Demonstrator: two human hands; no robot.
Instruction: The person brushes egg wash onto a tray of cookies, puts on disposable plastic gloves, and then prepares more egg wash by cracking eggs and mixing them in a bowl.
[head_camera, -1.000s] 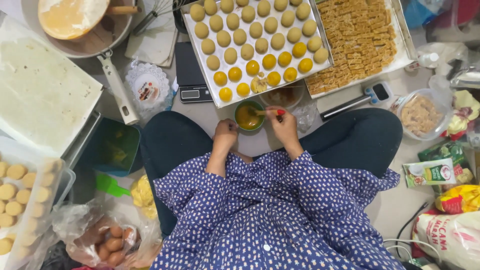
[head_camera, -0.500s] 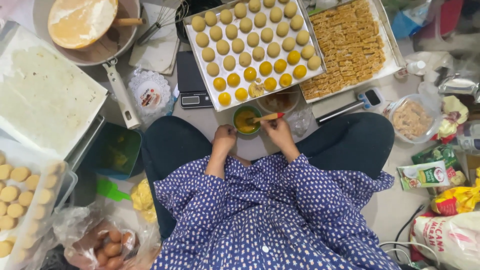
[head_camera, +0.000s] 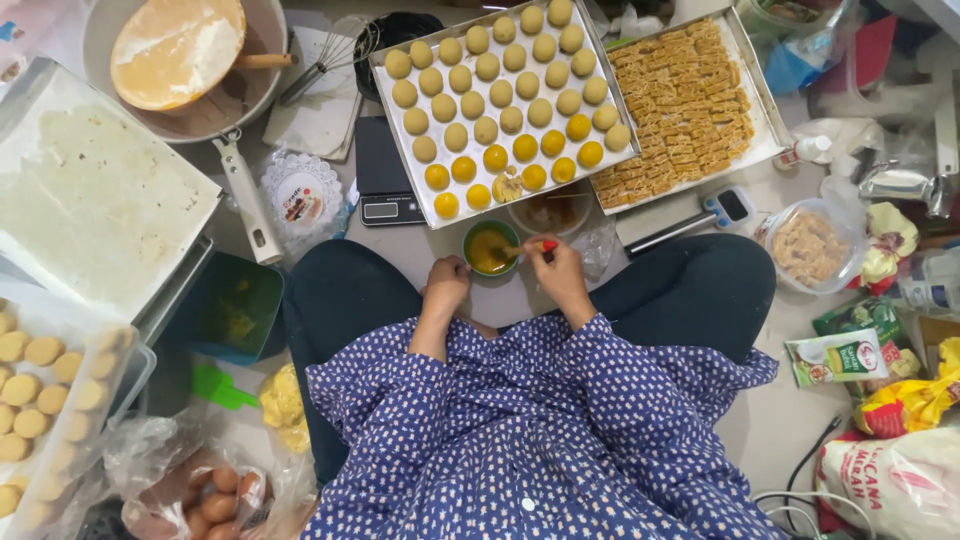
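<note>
Two hands work at the small green cup (head_camera: 489, 247) of yellow glaze, on the floor at twelve o'clock from my knees. My left hand (head_camera: 446, 284) steadies the cup's rim at its eight o'clock, fingers curled against it. My right hand (head_camera: 556, 268), grip pinching a red-handled brush (head_camera: 530, 247), has the bristles dipped in the glaze. I judge the risk is tipping: the cup is light, and pushing the brush sideways could spill it onto the floor. An overloaded brush could also drip before reaching the baking tray (head_camera: 400, 130) at twelve o'clock. That tray holds round dough balls, its nearest ones glossy deep yellow, the farther rows pale and matte.
</note>
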